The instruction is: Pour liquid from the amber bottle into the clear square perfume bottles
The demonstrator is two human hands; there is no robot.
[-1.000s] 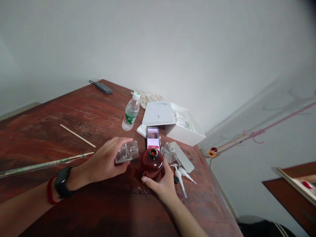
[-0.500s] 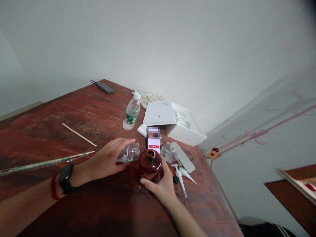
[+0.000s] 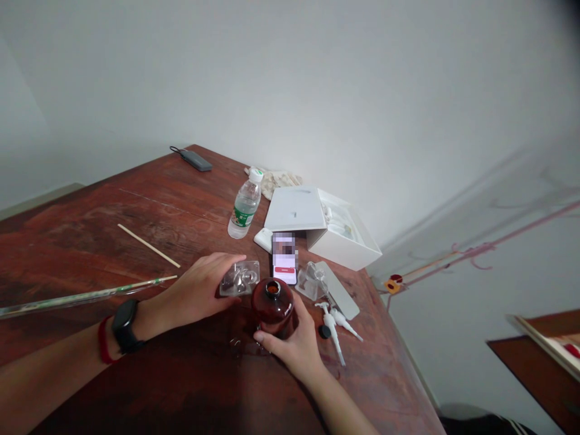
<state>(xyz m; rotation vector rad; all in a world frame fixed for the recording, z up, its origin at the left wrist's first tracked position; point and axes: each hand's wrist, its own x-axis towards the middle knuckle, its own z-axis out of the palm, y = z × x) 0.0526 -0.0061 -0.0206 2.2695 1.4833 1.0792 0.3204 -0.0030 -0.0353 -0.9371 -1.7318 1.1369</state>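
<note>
My right hand [image 3: 296, 344] is wrapped round a brown bottle [image 3: 273, 305] with an uncapped neck, held upright. Just left of it, my left hand [image 3: 206, 281] grips a clear square bottle [image 3: 240, 278], its round neck facing me. A second clear bottle [image 3: 312, 281] is on the table right of the brown one. Two white pump heads [image 3: 333, 326] and a small black cap [image 3: 324, 331] lie near my right hand. A few wet drops show on the wood below the brown bottle.
Behind my hands are a lit phone [image 3: 284, 260], a green-labelled water bottle [image 3: 244, 205] and an open white box [image 3: 342, 241]. A wooden stick [image 3: 149, 246] and wrapped chopsticks [image 3: 90, 296] lie left. A grey flat plate [image 3: 339, 290] rests right.
The clear bottle in my left hand has tipped so its neck faces me more. The brown bottle has shifted slightly left and down, closer to it.
</note>
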